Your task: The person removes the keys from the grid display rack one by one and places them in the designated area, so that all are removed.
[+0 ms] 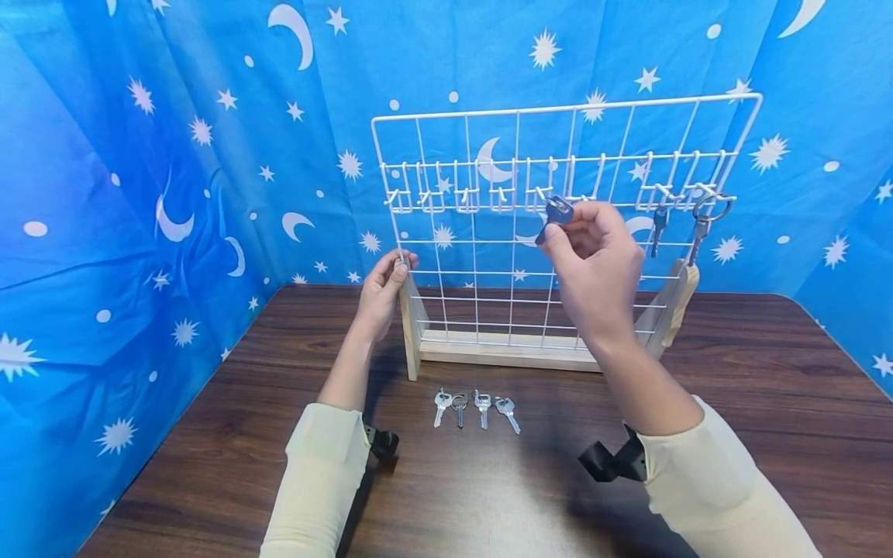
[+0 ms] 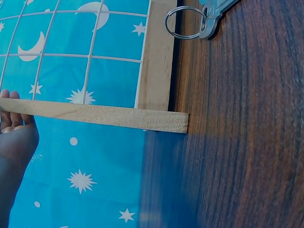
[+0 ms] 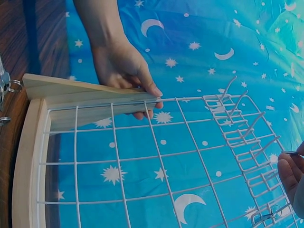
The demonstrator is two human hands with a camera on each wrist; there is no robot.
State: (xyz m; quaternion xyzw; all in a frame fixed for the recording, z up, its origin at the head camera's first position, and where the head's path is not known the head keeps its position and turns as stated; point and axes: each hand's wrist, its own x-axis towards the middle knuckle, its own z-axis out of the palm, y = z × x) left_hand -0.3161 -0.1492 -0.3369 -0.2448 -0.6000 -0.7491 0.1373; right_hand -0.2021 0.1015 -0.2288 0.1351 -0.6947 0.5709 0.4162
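A white wire grid rack (image 1: 494,241) stands on a wooden base, with a row of hooks (image 1: 463,192) across its upper part. My left hand (image 1: 380,291) grips the rack's left edge at the top of the wooden leg (image 3: 71,92), thumb in front and fingers behind. In my right hand (image 1: 598,260), thumb and fingers pinch a key (image 1: 556,211) in front of the middle hooks. Only a sliver of that key shows in the right wrist view. Two keys hang at the right end, one short (image 1: 659,226) and one on a large ring (image 1: 710,206).
Several silver keys with rings (image 1: 482,408) lie in a row on the brown wooden table (image 1: 474,480) before the rack. A blue cloth (image 1: 209,170) with white moons and stars hangs behind and at both sides.
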